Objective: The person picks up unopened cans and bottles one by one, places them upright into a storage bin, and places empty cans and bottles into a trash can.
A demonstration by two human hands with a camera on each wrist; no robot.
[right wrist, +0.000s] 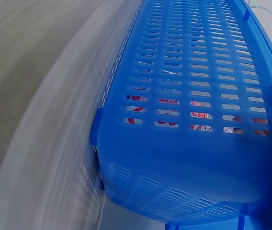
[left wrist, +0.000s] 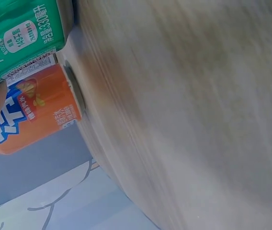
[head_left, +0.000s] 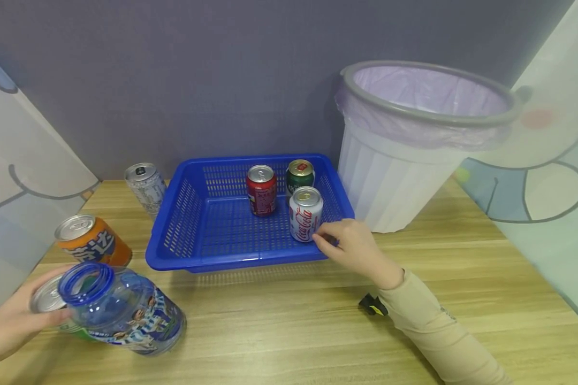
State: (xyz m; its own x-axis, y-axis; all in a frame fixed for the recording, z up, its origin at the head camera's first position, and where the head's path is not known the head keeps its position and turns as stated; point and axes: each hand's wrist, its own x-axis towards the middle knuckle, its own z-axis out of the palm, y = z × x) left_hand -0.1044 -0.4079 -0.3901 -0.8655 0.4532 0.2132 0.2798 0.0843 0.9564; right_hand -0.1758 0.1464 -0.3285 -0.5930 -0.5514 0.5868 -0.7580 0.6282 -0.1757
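On the left in the head view, my left hand grips a green can, partly hidden behind a clear bottle with a blue neck. An orange Fanta can stands just behind that hand. My right hand reaches over the near right rim of a blue basket. Its loosely bent fingertips are at the lower right side of a white Coca-Cola can, not wrapped around it. That can stands upright inside, with a red can and a dark green can behind it.
A tall white bin with a purple liner stands right of the basket. Left of the basket is a white patterned can. A small black item lies by my right sleeve. A grey wall rises behind.
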